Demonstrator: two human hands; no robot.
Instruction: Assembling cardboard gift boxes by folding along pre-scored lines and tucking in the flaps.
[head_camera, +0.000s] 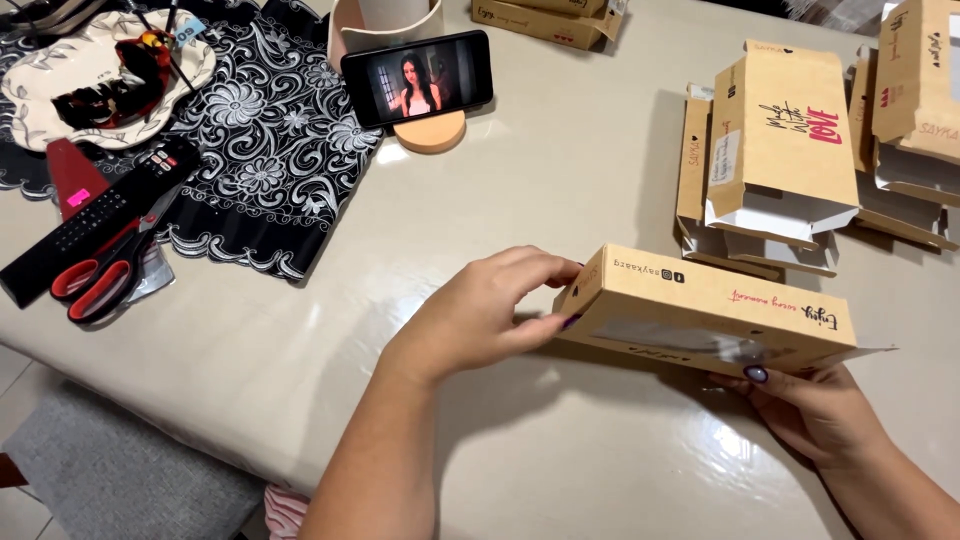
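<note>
We hold a flat, oblong brown cardboard box (705, 310) with a clear window in its side just above the glossy beige tabletop (560, 200), near the table's front edge and slightly right of centre. Our left hand (490, 305) reaches in from below with the forearm angled up and to the right; its fingers curl over the box's left end and the thumb presses underneath, so the hand is closed on that end. Our right hand (815, 410) lies palm up beneath the box's right end, fingers against the underside, one dark-painted nail showing at the lower edge; it supports the box, though we cannot see the thumb. Behind the box, well apart, stand stacks of similar brown cardboard boxes (780, 150) with open flaps. To the left lie red-handled scissors (105, 275) and a black remote control (95, 220) on a black-and-white patterned cloth (265, 140), and a black phone (417, 77) leans on a round stand.
</note>
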